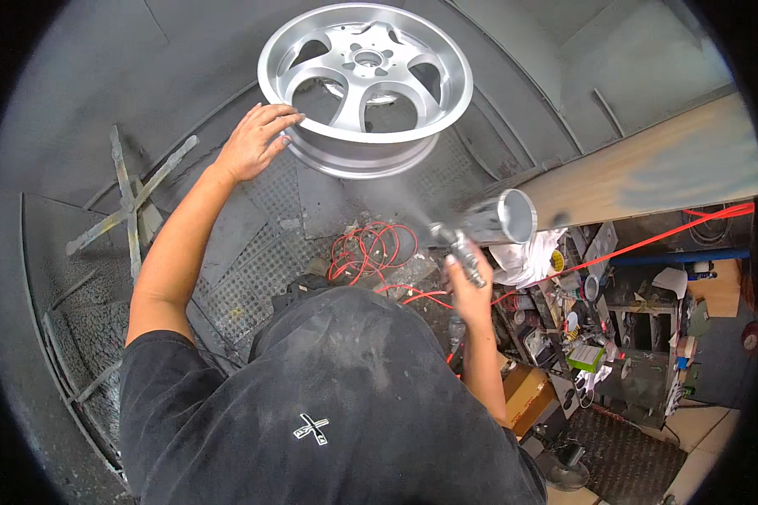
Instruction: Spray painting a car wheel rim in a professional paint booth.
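Note:
A silver alloy wheel (359,109) is raised at the top centre, its spoked face upward. My left hand (254,141) is at its left edge, fingers closed loosely on the outer lip. My right hand (472,284) is closed round a metal spray gun (456,246), below and right of the wheel. A cup (505,217) with a pale rim is at the gun's right side. A pale mist spreads from the nozzle toward the wheel's lower part. A red hose (429,296) runs behind my right hand; whether it joins the gun I cannot tell.
Grey booth walls (109,67) surround the wheel. Crossed strips (130,202) stand at the left. Coiled hose (370,252) lies on the grimy floor. A wooden board (640,160) spans the right side, above cluttered shelves (640,311), a cardboard box (526,396) and a dark mat (623,454).

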`<state>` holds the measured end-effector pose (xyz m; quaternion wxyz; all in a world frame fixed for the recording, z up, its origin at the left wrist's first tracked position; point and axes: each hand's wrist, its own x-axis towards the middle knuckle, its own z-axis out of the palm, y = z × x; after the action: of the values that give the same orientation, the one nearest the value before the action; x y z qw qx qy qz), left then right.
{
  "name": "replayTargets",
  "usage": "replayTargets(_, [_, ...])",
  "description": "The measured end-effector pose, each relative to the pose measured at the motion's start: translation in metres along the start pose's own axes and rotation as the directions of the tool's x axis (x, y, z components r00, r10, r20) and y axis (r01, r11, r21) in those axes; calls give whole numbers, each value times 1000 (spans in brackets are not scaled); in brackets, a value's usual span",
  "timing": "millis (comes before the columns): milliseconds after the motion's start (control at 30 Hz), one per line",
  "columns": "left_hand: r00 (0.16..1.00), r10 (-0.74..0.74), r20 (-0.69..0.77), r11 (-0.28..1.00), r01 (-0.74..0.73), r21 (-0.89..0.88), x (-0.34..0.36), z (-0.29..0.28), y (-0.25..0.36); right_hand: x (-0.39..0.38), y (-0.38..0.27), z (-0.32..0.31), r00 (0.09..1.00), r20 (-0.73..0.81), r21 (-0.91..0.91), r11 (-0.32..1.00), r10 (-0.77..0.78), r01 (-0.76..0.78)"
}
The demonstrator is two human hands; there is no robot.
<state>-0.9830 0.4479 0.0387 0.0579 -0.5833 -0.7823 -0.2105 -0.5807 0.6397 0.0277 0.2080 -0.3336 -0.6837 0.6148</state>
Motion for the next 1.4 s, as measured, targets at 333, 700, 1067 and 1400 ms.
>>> replayTargets(333, [994, -106, 4, 991, 105, 79, 9, -10, -33, 0, 11, -5, 975, -1, -289, 934, -221, 212])
replayTargets(700, [611, -642, 463, 686, 728, -10, -126, 125, -24, -14, -3, -44, 988, -88, -51, 991, -126, 121])
replayTargets(1067, [149, -298, 943, -158, 966, -203, -263, 203, 141, -27, -26, -57, 990, 68, 72, 991, -122, 117])
replayTargets(1400, [307, -364, 879, 228, 945, -236, -274, 201, 151, 1, -7, -100, 954, -236, -9, 983, -182, 185])
